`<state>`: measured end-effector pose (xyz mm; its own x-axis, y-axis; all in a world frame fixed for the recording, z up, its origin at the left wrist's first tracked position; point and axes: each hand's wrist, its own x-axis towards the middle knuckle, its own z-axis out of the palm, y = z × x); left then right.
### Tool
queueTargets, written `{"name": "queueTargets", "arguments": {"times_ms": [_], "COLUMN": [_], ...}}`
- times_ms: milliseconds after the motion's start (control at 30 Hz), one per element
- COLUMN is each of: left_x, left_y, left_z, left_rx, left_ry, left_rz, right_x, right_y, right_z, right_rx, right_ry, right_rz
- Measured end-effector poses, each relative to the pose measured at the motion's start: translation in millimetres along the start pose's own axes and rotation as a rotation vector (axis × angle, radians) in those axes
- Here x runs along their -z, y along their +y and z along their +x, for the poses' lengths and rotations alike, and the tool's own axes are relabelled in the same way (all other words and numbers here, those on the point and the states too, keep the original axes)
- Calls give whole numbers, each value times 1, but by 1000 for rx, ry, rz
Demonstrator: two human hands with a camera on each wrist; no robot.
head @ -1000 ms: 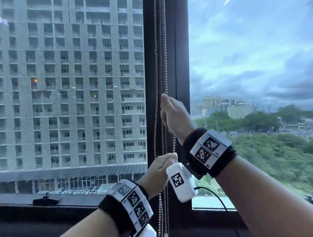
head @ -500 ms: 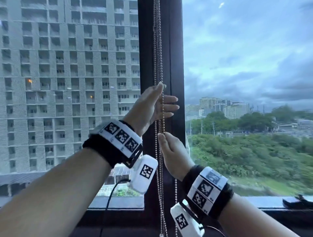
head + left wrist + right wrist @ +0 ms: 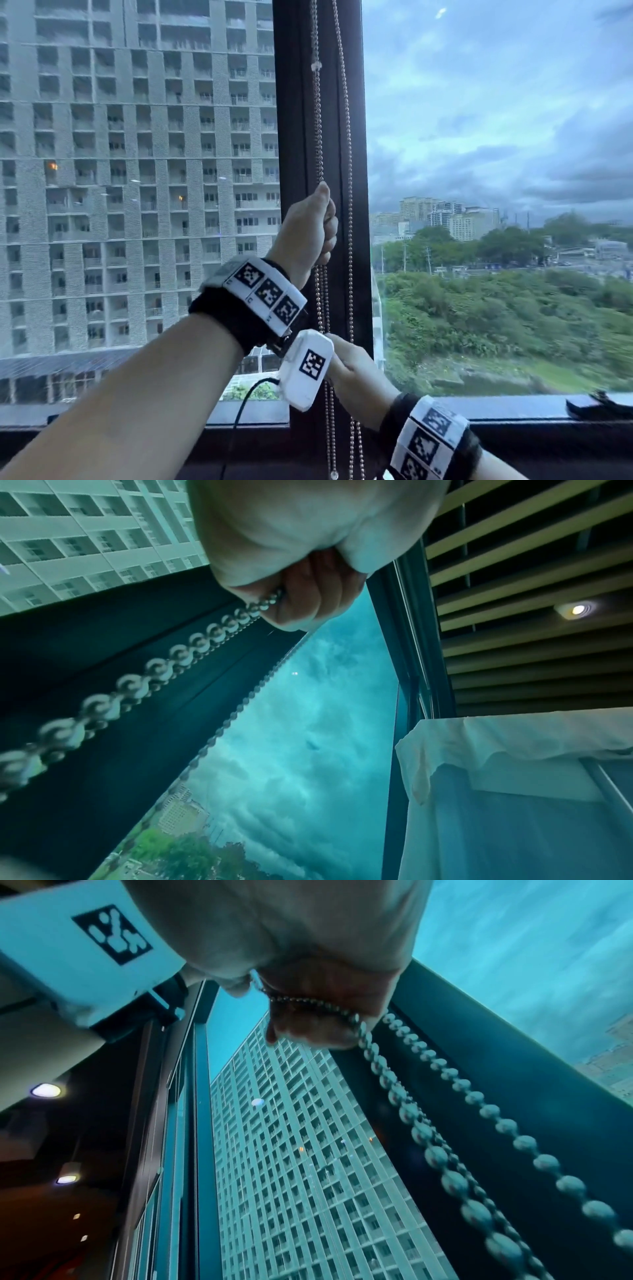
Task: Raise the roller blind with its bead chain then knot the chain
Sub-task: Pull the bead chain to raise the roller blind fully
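Bead chain is hung vertically right in front of the dark window post, long axis straight up and down, with its loose lengths dangling past the sill. Nearest to the camera, low on the post, the right hand is curled round the chain, beads seen running across its fingers in the wrist view. Higher up the post, the left hand is fisted on the same strands, thumb on top. A separate strand is left free, just beside them. Probably light and totally floppy, slick round beads, so a whole-fist wrap should hold better than a fingertip pinch. The blind itself isn't shown. Beyond the post, only the tower block and cloudy sky are seen.
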<state>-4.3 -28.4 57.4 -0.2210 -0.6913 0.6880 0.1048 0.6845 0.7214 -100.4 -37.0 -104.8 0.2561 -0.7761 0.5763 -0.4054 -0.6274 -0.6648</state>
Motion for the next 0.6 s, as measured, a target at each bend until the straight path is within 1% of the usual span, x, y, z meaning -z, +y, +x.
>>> {"name": "queueTargets", "arguments": {"times_ms": [67,167,300,467,533,600], "left_x": [3,4,8,9,9,8], "left_y": [-6,-16,-30,-35,-39,-48], "left_z": [-4,-10,-19,-36,-43,-51], "left_rx": [-9,3,-16,-11,-18,-28], "left_ry": [-8,-16,-4,-54,-85,-109], "left_rz": [20,47,70,117,136,217], "right_x": [10,28,49,69,75,76], "right_y": [-8,-28,-62,-108,-123,-137], "right_z": [5,21,46,68,75,81], "right_rx": [-8,34,138,213,237,236], "right_ry": [43,137,235,259,232,184], "right_rz": [68,218,240,156,184,251]}}
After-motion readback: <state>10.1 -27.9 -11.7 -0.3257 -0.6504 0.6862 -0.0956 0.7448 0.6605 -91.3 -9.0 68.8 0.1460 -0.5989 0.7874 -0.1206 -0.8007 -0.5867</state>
